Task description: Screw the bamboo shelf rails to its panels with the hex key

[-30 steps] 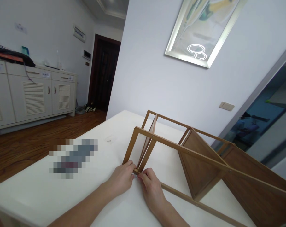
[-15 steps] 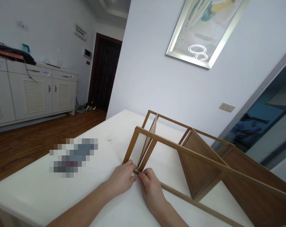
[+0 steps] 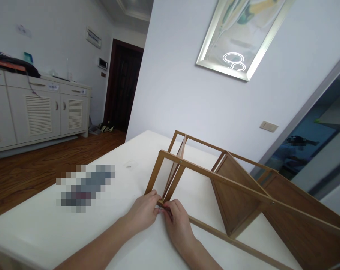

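A brown wooden shelf rack (image 3: 214, 177) lies on its side on the white table (image 3: 108, 240), its slanted panels set between slim rails. At the near lower corner of its frame, my left hand (image 3: 143, 212) is closed around the wood, thumb toward the joint. Right beside it, the fingers of my right hand (image 3: 178, 221) are pinched together at the same joint. A small shiny bit shows between the two hands, but the fingers mostly hide it and I cannot tell what it is.
On the table behind my left hand lies a small clear bag (image 3: 129, 165) with what looks like a screw. A blurred-out dark item (image 3: 88, 189) rests to the left. The wall (image 3: 228, 108) stands close behind the rack. A white cabinet (image 3: 40, 108) is at far left.
My right hand's fingers have turned slightly at the joint, and the shiny bit shows less. My left hand keeps its hold, and the rack stays put. The view has shifted a little.
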A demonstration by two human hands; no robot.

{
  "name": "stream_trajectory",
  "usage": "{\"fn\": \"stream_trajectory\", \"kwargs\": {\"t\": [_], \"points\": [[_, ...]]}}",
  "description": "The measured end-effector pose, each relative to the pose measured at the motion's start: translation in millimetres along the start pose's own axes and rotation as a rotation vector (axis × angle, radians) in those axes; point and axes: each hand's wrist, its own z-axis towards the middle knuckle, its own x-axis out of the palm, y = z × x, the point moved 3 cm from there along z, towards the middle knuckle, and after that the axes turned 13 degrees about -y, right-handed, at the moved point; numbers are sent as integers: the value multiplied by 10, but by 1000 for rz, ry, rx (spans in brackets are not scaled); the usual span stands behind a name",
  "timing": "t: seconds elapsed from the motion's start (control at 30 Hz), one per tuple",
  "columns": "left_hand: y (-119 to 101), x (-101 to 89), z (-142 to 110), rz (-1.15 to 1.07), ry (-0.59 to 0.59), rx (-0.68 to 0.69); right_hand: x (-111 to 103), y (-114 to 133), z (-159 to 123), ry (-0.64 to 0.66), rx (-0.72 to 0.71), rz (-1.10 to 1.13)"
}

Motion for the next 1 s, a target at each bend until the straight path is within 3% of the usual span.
{"fn": "stream_trajectory", "kwargs": {"t": [0.2, 0.4, 0.73, 1.0], "points": [[-20, -9, 2, 22, 13, -17, 29, -64, -11, -42, 206, 101], [-41, -30, -3, 36, 7, -25, 20, -44, 20, -43, 228, 102], [-77, -38, -16, 113, -4, -25, -21, 21, 13, -12, 93, 30], [-110, -63, -22, 121, -4, 16, -133, 123, 35, -5, -189, -215]]}}
